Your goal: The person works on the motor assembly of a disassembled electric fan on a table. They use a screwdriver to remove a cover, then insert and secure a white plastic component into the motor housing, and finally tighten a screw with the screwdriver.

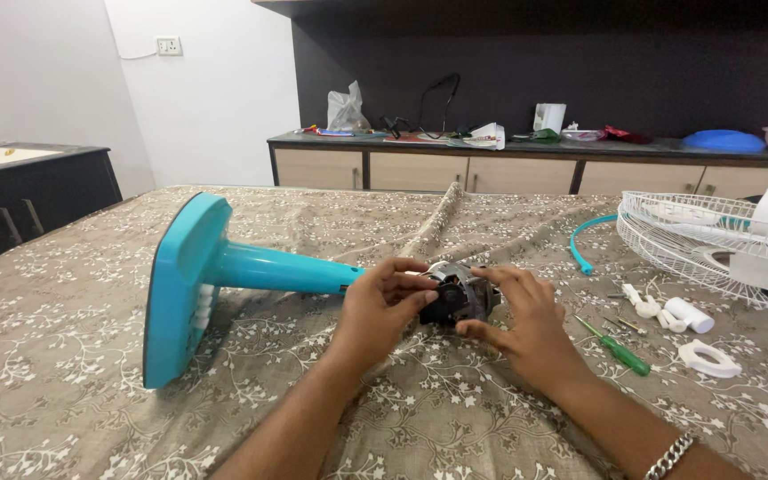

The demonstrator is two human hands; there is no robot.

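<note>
A turquoise fan stand (224,267) lies on its side on a patterned cloth (64,320), base to the left, pole pointing right. At the pole's end sits the bare fan motor (460,293), dark with metal parts. My left hand (384,307) grips the motor's left side, thumb and fingers around it. My right hand (522,316) holds the motor from the right and below. A metal bracelet (671,455) is on my right wrist.
A green-handled screwdriver (620,350), white plastic knobs (668,311) and a white ring (709,358) lie to the right. A white wire fan guard (704,236) and a turquoise trim strip (584,240) sit at the far right. A cluttered sideboard (526,160) runs along the back wall.
</note>
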